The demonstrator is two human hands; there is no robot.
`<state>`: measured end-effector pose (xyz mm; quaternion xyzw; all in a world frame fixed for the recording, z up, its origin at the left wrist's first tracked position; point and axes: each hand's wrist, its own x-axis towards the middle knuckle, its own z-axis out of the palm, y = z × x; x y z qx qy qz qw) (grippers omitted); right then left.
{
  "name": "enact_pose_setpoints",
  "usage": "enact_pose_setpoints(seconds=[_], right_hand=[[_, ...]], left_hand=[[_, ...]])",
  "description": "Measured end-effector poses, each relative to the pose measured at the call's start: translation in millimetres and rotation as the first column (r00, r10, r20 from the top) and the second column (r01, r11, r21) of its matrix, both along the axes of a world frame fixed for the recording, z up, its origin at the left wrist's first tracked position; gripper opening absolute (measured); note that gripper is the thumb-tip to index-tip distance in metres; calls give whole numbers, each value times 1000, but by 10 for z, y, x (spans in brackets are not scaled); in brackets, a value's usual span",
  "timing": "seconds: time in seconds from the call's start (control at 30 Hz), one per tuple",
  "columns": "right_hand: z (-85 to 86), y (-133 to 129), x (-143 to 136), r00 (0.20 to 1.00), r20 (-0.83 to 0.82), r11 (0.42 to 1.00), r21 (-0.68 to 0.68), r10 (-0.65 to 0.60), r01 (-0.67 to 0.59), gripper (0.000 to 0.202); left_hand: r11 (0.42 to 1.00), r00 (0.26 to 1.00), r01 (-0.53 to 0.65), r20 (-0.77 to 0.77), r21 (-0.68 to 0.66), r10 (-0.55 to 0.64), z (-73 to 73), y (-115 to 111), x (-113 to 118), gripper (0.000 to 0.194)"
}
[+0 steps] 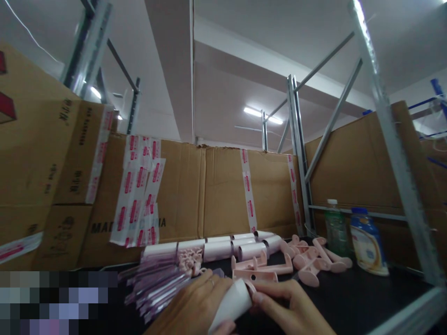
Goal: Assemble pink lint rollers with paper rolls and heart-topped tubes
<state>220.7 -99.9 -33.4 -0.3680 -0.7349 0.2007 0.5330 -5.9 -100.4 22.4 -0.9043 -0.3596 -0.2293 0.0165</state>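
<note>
My left hand [197, 302] is wrapped round a white cylinder [233, 302], tilted with its dark-rimmed end toward the right. At that end, the thumb and fingers of my right hand [286, 300] pinch a small pink round part [250, 287]. Whether this part sits inside the cylinder or only against it, I cannot tell. Just beyond my hands lie pink plastic brackets [256, 276]. A bundle of clear purple strips [160, 284] is left of my left hand, with a heap of small pink pieces [190, 260] behind it.
Several more white cylinders [217, 250] lie in rows at the back of the black surface. Pink T-shaped parts [309, 263] are piled at right, near a green bottle [335, 230] and a blue-capped bottle [368, 244]. Cardboard walls [223, 195] and metal posts [387, 125] enclose the space.
</note>
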Motion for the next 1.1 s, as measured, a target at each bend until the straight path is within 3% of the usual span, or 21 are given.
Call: enact_pose_setpoints(seconds=[0.17,0.4,0.6,0.73,0.97,1.1], right_hand=[[251,25,-203,990,-112,996,56,81,-75,29],[443,168,-433,999,-11,970,241,45,-41,24],[295,281,-471,952,268,911,412,-147,25,36],[175,341,-455,907,349,876,481,-233,40,46],[261,202,-515,935,311,912,409,-170,30,44],[115,224,-480,990,123,961,272,-75,39,57]], left_hand=[[999,986,-7,166,-49,15,23,112,-16,55],[995,962,-18,269,-96,43,27,197,-66,76],[986,970,96,237,-137,-61,-28,397,-134,77],[984,967,100,248,-148,-61,-78,468,-129,81],[997,947,28,322,-75,-2,-38,254,-92,74],[998,959,14,285,-69,7,-16,222,-135,75]])
